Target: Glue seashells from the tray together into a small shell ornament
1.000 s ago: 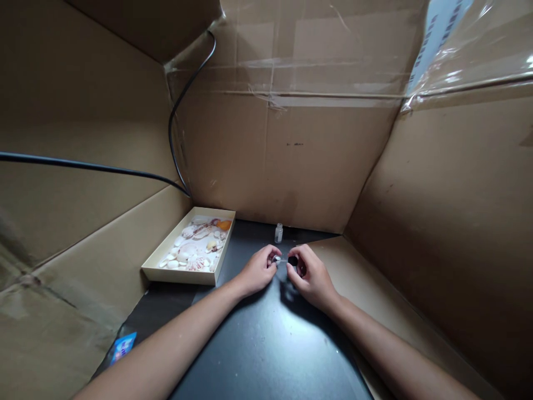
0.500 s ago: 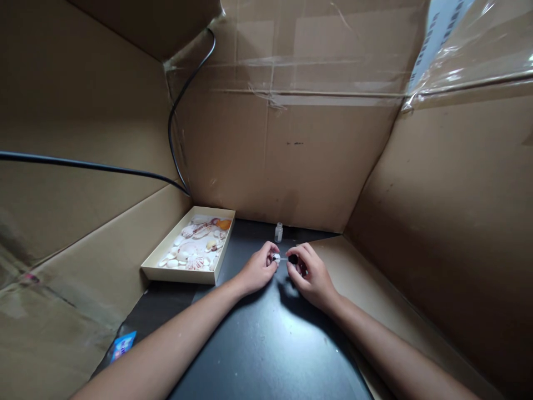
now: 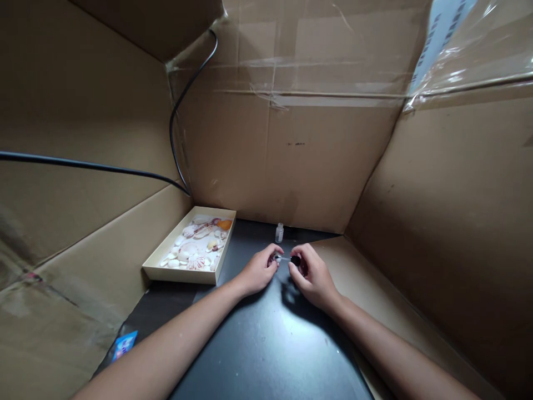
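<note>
In the middle of the head view, my left hand (image 3: 261, 270) is closed, its fingertips round a small white-and-dark piece (image 3: 277, 258) whose kind is too small to make out. Facing it, my right hand (image 3: 313, 276) pinches a black cap (image 3: 295, 260). A thin pale stem (image 3: 285, 259) reaches from the cap toward the small piece; whether its tip touches cannot be told. Just behind my hands a small clear bottle (image 3: 279, 233) stands upright with no cap on it.
To the left lies a shallow cream box (image 3: 179, 274) holding several seashells (image 3: 194, 249). A blue packet (image 3: 124, 345) is near my left forearm. Cardboard walls (image 3: 266, 161) enclose the dark tabletop (image 3: 258, 344), and a black cable (image 3: 170, 122) runs along the left corner.
The small piece in my left fingers has turned a little, showing less white. My right hand with the cap has shifted very slightly. The bottle and box stay put.
</note>
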